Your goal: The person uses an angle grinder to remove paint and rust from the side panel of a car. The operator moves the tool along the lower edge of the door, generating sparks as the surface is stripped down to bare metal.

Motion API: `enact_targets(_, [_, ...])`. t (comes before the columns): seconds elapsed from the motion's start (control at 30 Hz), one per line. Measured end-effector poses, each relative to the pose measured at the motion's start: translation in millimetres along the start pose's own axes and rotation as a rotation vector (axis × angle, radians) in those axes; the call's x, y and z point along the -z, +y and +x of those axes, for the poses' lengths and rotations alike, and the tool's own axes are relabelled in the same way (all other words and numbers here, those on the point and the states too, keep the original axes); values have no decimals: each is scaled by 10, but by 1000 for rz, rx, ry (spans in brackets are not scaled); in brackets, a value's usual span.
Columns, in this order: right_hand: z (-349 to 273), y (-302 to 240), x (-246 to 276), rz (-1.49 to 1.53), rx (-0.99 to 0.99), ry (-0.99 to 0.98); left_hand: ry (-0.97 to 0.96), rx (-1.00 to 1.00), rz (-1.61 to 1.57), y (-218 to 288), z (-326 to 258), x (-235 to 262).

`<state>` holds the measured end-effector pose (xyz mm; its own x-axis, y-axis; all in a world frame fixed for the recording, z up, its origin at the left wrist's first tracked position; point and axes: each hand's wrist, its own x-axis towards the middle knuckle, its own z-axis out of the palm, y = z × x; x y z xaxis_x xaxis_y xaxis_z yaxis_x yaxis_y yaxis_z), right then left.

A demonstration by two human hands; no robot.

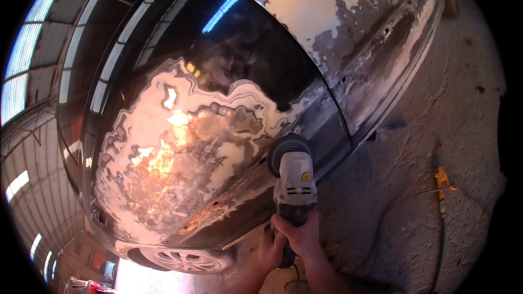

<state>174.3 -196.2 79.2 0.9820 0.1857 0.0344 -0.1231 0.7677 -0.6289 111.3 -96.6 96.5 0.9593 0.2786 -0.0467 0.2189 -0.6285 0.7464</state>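
Observation:
A grey angle grinder (294,182) with a round sanding disc (287,151) presses against the lower side of a black car body (229,49). My right hand (300,235) is wrapped around the grinder's rear handle. Just left of it, my left hand (267,250) grips the same handle lower down. The car panel shows a large sanded patch (180,152) of bare metal and pale filler to the left of the disc. A second sanded area (327,16) runs along the panel at the top right.
A car wheel (185,258) with a light alloy rim sits at the bottom left. Dusty concrete floor (414,185) lies to the right, with a yellow-tipped hose (441,196) trailing across it. The grinder's cord drops by my wrists.

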Motion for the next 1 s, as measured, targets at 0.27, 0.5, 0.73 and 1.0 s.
enact_targets(0.27, [-1, 97, 74, -64, -1, -61, 93, -88, 71, -150, -21, -79])
enact_targets(0.5, [-24, -23, 24, -25, -4, 37, -16, 16, 23, -17, -7, -18])
enact_targets(0.73, [13, 16, 48, -109, -18, -8, 32, -75, -40, 84, -7, -88])
enact_targets(1.0, [27, -60, 7, -58, 38, 63, 47, -103, -77, 88, 26, -115])
